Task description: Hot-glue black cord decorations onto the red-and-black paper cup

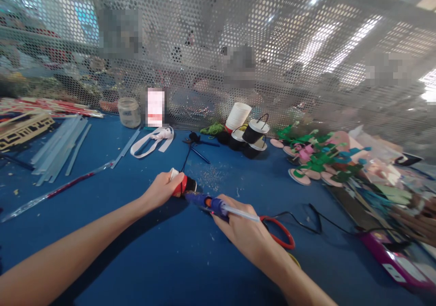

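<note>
My left hand [162,188] is closed around a small cup-shaped craft piece [183,185], red, white and black, held just above the blue table [136,251]. My right hand [238,226] grips a blue glue gun [211,203] with a clear glue stick [242,213] poking out of its back. The gun's nozzle points left and touches the black end of the piece. Red-handled scissors [281,233] lie right beside my right hand.
Clear glue sticks [61,147] lie at the left, with a white strap [151,141] and a jar [129,112] behind. Stacked cups [250,131] stand at centre back. Colourful foam cut-outs [316,160] crowd the right side. A black cord [316,222] runs to a purple device [391,256]. A perforated metal screen [272,47] closes the back.
</note>
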Tool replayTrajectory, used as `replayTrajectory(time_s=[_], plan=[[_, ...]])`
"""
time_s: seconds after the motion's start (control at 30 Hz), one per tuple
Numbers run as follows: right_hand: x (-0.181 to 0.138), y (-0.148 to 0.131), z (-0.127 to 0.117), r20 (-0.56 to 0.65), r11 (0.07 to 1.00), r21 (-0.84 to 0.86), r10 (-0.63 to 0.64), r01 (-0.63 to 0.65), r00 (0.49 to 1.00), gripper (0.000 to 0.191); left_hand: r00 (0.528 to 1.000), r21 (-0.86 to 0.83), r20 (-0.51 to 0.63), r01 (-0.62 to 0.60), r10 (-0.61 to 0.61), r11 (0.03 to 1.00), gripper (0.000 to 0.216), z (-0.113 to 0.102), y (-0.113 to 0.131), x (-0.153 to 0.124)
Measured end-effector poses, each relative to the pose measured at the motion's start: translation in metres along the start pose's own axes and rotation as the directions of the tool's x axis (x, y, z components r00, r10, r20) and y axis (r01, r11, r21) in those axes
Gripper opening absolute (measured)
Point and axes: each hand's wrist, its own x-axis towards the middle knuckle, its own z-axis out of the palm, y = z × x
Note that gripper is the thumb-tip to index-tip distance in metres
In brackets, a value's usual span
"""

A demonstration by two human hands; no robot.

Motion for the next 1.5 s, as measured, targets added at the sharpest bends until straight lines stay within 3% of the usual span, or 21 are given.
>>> replayTrajectory(time_s=[0.87, 1.3, 1.4, 1.5], plan=[[0.001, -0.001, -0.001, -0.018, 1.0, 0.014, -0.001, 0.001, 1.0, 0.01, 1.0, 0.003, 0.012, 0.008, -0.008, 1.0, 0.038, 0.0, 0.002, -0.001], [0.003, 0.007, 0.002, -0.071, 0.997, 0.051, 0.068, -0.065, 0.995, 0.008, 1.0, -0.004, 0.029, -0.002, 0.003, 1.0, 0.041, -0.002, 0.004, -0.003], [0.005, 0.006, 0.001, -0.093, 0.976, 0.162, 0.163, -0.146, 0.982, 0.01, 0.999, -0.034, 0.037, -0.018, 0.019, 0.999, 0.042, -0.001, 0.0, -0.002], [0.011, 0.009, -0.004, 0.0, 0.837, 0.4, 0.408, -0.374, 0.913, 0.015, 0.998, -0.086, 0.039, -0.037, 0.041, 0.996, 0.042, 0.0, -0.005, -0.001]])
